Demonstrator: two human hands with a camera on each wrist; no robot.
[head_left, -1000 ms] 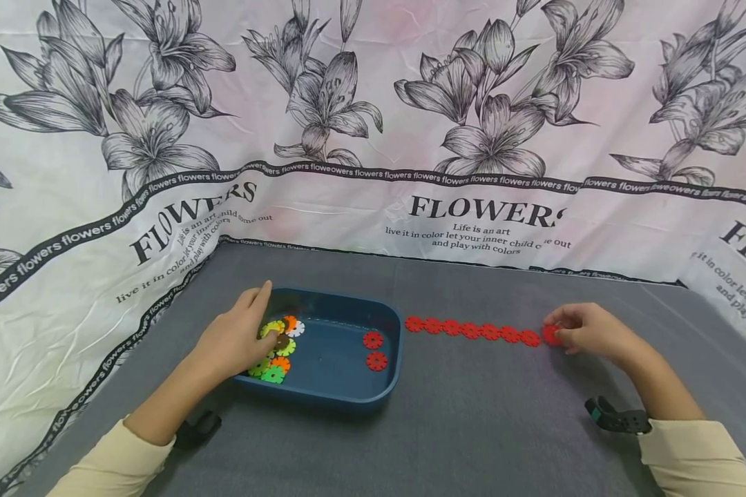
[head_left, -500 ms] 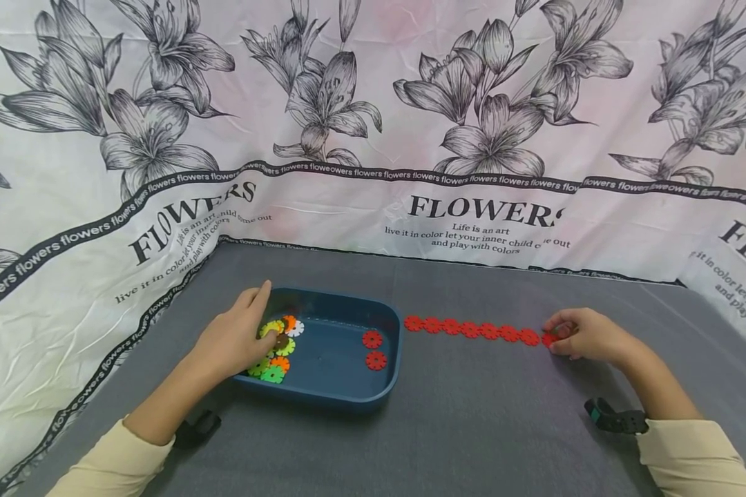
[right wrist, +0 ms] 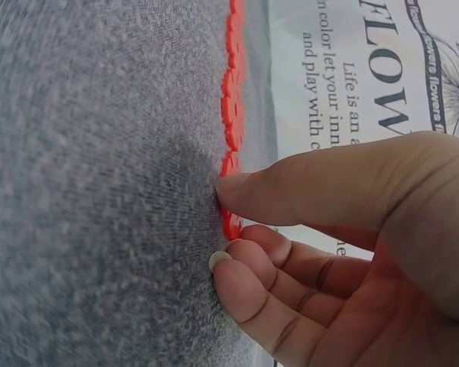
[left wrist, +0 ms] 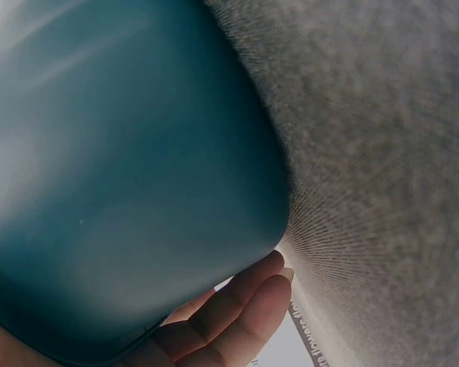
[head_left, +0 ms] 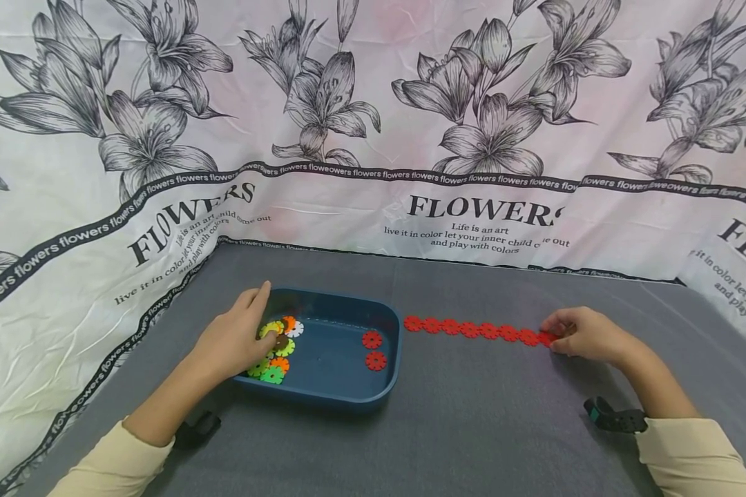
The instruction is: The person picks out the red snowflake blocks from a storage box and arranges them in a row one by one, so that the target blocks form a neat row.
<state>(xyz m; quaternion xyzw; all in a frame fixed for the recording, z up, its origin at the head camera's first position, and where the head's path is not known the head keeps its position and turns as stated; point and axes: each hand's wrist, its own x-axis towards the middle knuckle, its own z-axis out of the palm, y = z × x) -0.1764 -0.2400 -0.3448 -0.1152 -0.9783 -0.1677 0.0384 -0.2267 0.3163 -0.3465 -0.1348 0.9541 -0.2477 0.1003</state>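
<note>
My left hand [head_left: 231, 339] grips the left side of a dark blue plastic bin [head_left: 332, 376], thumb over the rim on the inside. In the left wrist view its fingers [left wrist: 249, 310] lie along the bin's outer wall [left wrist: 153, 168]. At the right end of a row of red notched discs [head_left: 470, 330], my right hand [head_left: 587, 336] pinches another red disc [head_left: 545, 338], partly hidden by the fingers. That disc's left edge meets the row's last one. The right wrist view shows the thumb [right wrist: 241, 195] on the red disc [right wrist: 232, 226], low against the cloth.
Inside the bin, two red discs [head_left: 376, 361] lie at the right. Yellow, orange, white, brown and green discs [head_left: 273, 374] are heaped at its left. Grey cloth [head_left: 472, 414] covers the table; a flower-printed curtain [head_left: 348, 214] stands behind.
My right hand has lowered the red disc and moved it slightly left, closing the gap to the row. The left hand and bin have stayed in place.
</note>
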